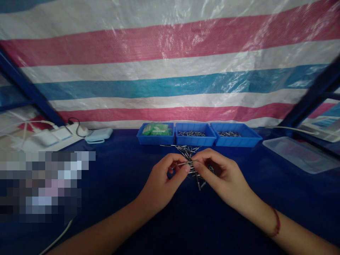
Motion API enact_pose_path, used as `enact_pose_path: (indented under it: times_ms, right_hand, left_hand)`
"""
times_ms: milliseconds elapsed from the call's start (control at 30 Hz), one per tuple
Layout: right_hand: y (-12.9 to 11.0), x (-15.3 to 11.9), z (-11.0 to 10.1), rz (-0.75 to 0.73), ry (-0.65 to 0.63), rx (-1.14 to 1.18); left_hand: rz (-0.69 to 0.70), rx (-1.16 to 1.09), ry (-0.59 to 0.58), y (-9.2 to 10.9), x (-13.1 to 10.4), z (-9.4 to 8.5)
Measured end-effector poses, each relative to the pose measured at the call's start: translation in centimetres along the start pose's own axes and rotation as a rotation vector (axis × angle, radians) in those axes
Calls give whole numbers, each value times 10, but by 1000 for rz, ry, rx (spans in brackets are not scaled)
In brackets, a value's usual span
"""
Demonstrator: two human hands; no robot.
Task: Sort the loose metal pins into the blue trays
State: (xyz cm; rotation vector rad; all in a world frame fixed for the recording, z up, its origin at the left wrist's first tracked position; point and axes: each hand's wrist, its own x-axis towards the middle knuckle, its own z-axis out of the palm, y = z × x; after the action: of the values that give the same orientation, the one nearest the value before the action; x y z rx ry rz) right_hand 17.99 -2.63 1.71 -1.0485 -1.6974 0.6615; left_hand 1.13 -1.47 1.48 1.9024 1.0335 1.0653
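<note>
My left hand (165, 178) and my right hand (222, 174) meet over the middle of the blue table, fingertips almost touching. Between them they pinch a thin metal pin (182, 163), held roughly level; its ends are partly covered by my fingers. A loose pile of similar slim metal pins (187, 151) lies under and just beyond my hands, some with a thicker section. Their exact kind is too small to make out. A dark red bracelet (277, 221) circles my right wrist.
Behind the pile stand three blue bins: one with green plastic packets (156, 129), a middle bin (195, 141) and a right bin (236, 141) with metal pins. A clear plastic lid (300, 154) lies right. Left are a power strip (66, 141) and a light-blue case (98, 135).
</note>
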Motion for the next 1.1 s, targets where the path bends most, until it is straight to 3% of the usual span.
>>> enact_pose_path:
  times_ms: [300,500,600,733,800,933,1100]
  right_hand:
    - [3,1,0,-38,-36,-95]
    - [2,5,-1,-143,-196,-105]
    - [9,13,-14,-146,-82,-219]
    - [29,30,-53,-64,315,-542]
    - [43,38,-76,-28,421,-758]
    - [68,45,-104,21,384,-1042]
    - [69,44,-93,-63,306,-979]
  left_hand:
    - [28,3,36,2,-2,-2]
    - [36,31,18,3,-2,-3]
    - [32,54,13,2,-2,-2]
    - [56,160,10,0,-2,-4]
    - [97,307,-10,1,1,-10]
    - [155,833,-188,5,11,-30]
    - [30,1052,-298,4,18,-52]
